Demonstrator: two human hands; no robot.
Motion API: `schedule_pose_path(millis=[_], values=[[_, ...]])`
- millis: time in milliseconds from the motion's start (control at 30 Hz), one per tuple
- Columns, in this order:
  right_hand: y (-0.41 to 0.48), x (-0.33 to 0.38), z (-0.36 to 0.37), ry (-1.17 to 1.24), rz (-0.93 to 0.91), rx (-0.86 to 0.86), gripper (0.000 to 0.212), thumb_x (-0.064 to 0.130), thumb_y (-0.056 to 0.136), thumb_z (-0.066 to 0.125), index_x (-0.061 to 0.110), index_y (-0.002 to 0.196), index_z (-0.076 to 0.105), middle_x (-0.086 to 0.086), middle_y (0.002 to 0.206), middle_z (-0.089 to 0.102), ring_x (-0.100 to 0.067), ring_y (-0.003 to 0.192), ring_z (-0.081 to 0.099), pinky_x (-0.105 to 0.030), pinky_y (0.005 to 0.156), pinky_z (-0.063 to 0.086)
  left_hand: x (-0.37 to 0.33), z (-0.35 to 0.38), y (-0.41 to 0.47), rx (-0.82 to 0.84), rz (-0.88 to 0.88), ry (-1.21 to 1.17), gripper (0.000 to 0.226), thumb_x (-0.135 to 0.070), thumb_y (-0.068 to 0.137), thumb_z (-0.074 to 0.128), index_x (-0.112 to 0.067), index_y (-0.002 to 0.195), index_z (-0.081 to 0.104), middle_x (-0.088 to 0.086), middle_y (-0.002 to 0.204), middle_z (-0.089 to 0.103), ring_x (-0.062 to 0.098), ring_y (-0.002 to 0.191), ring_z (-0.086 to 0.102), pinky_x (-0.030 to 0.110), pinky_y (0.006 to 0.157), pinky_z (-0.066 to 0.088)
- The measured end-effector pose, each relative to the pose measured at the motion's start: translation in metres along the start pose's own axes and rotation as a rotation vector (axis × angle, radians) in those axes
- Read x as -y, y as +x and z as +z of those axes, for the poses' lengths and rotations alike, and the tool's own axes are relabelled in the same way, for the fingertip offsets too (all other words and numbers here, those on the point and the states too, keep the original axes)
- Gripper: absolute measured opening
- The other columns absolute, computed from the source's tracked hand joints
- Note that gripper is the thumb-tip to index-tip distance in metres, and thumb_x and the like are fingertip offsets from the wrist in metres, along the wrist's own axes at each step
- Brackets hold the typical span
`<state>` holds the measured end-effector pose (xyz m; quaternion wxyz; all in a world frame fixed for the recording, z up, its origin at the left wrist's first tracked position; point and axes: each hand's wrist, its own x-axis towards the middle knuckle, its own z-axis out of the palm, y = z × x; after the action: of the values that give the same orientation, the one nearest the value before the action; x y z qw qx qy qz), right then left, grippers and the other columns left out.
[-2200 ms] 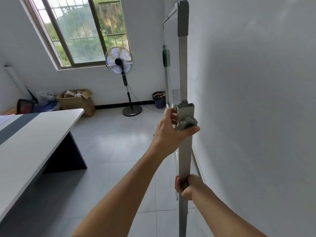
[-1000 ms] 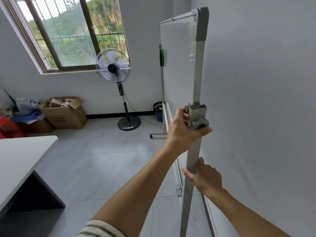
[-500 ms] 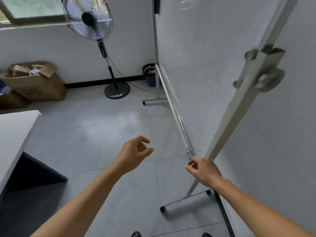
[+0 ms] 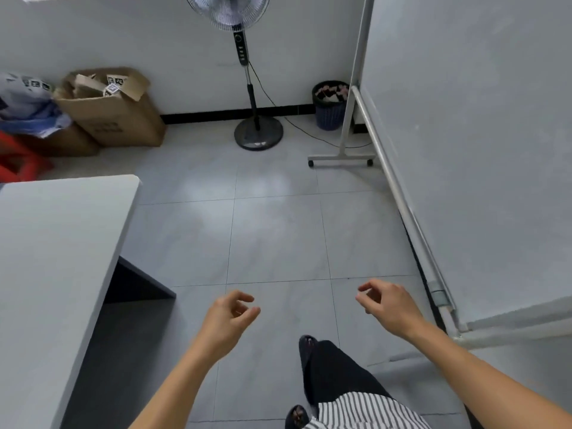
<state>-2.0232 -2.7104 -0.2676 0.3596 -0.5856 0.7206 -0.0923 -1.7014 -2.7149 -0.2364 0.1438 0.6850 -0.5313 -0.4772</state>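
Neither grip holds anything: the left hand (image 4: 229, 317) and the right hand (image 4: 387, 308) hang over the tiled floor (image 4: 278, 236) with fingers loosely curled and thumbs apart from them. The whiteboard (image 4: 464, 134) stands on the right, its pen tray (image 4: 402, 199) running along the lower edge; the right hand is near the tray's close end but not touching it. The far wheeled foot (image 4: 340, 157) rests on the floor beside a dark waste basket (image 4: 329, 108). A pedestal fan (image 4: 252, 103) and a cardboard box (image 4: 114, 116) stand by the back wall, and the table (image 4: 52, 243) is on the left.
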Motion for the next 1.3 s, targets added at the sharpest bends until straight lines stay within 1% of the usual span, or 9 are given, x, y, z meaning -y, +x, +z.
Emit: schedule_pose_path(millis=[167, 400, 600, 667, 767, 900, 1100, 1167, 1300], values=[[0.105, 0.024, -0.011, 0.003, 0.033, 0.023, 0.019, 0.042, 0.086, 0.060, 0.027, 0.097, 0.066, 0.011, 0.074, 0.070, -0.008, 0.071, 0.068, -0.037, 0.075, 0.056, -0.002, -0.042, 0.078, -0.038, -0.071, -0.019, 0.013, -0.030, 0.085, 0.068, -0.024, 0.096, 0.065, 0.011, 0.081, 0.072, 0.026, 0.080, 0.068, 0.041, 0.076, 0.055], [0.277, 0.092, -0.079, 0.113, 0.022, -0.055, 0.012, 0.033, 0.085, 0.064, 0.026, 0.094, 0.066, 0.010, 0.067, 0.071, -0.007, 0.067, 0.068, -0.034, 0.074, 0.055, -0.072, -0.109, 0.230, -0.082, -0.127, -0.066, 0.016, -0.016, 0.085, 0.069, -0.006, 0.098, 0.065, 0.008, 0.069, 0.066, 0.017, 0.062, 0.061, 0.032, 0.065, 0.048], [0.394, 0.154, -0.156, 0.230, -0.030, -0.192, 0.011, 0.028, 0.086, 0.066, 0.026, 0.096, 0.064, 0.006, 0.070, 0.071, 0.000, 0.061, 0.066, -0.023, 0.063, 0.049, -0.163, -0.143, 0.351, -0.024, -0.006, -0.106, 0.012, -0.027, 0.084, 0.070, -0.022, 0.094, 0.065, 0.004, 0.075, 0.070, 0.018, 0.072, 0.067, 0.034, 0.070, 0.051], [0.432, 0.168, -0.172, 0.259, -0.027, -0.233, 0.012, 0.028, 0.086, 0.066, 0.025, 0.097, 0.065, 0.004, 0.070, 0.071, -0.002, 0.062, 0.067, -0.027, 0.065, 0.052, -0.177, -0.154, 0.393, 0.013, -0.005, -0.085, 0.014, -0.031, 0.082, 0.070, -0.025, 0.093, 0.065, 0.005, 0.076, 0.071, 0.017, 0.072, 0.068, 0.036, 0.072, 0.052], [0.491, 0.183, -0.189, 0.292, 0.007, -0.279, 0.012, 0.027, 0.085, 0.067, 0.025, 0.097, 0.065, 0.002, 0.073, 0.071, -0.008, 0.065, 0.070, -0.036, 0.072, 0.056, -0.189, -0.175, 0.467, 0.074, -0.006, -0.049, 0.010, -0.024, 0.085, 0.070, -0.022, 0.093, 0.065, 0.006, 0.074, 0.069, 0.015, 0.068, 0.066, 0.030, 0.068, 0.050], [0.573, 0.201, -0.206, 0.314, 0.088, -0.345, 0.013, 0.026, 0.084, 0.068, 0.024, 0.097, 0.065, 0.002, 0.075, 0.071, -0.010, 0.067, 0.071, -0.039, 0.075, 0.057, -0.220, -0.214, 0.579, 0.094, 0.028, -0.021, 0.010, -0.019, 0.085, 0.069, -0.016, 0.093, 0.064, 0.006, 0.073, 0.066, 0.018, 0.065, 0.062, 0.031, 0.066, 0.047], [0.661, 0.238, -0.257, 0.429, 0.245, -0.471, 0.014, 0.020, 0.084, 0.070, 0.021, 0.098, 0.066, 0.000, 0.073, 0.070, -0.015, 0.066, 0.071, -0.041, 0.076, 0.057, -0.321, -0.269, 0.724, 0.199, 0.141, 0.104, 0.011, -0.027, 0.082, 0.070, -0.020, 0.089, 0.064, 0.019, 0.084, 0.072, 0.015, 0.063, 0.061, 0.029, 0.063, 0.046], [0.683, 0.242, -0.274, 0.467, 0.283, -0.519, 0.014, 0.020, 0.084, 0.070, 0.024, 0.095, 0.065, 0.000, 0.073, 0.070, -0.016, 0.067, 0.071, -0.040, 0.076, 0.056, -0.364, -0.269, 0.769, 0.257, 0.194, 0.175, 0.007, -0.025, 0.087, 0.066, -0.021, 0.091, 0.063, 0.016, 0.088, 0.072, 0.014, 0.065, 0.060, 0.026, 0.063, 0.046], [0.724, 0.237, -0.300, 0.488, 0.365, -0.566, 0.019, 0.019, 0.083, 0.071, 0.035, 0.089, 0.062, 0.000, 0.073, 0.070, -0.017, 0.068, 0.071, -0.040, 0.075, 0.056, -0.453, -0.243, 0.847, 0.371, 0.321, 0.225, 0.007, -0.030, 0.086, 0.066, -0.025, 0.092, 0.064, 0.010, 0.088, 0.071, 0.017, 0.073, 0.064, 0.032, 0.068, 0.052]])
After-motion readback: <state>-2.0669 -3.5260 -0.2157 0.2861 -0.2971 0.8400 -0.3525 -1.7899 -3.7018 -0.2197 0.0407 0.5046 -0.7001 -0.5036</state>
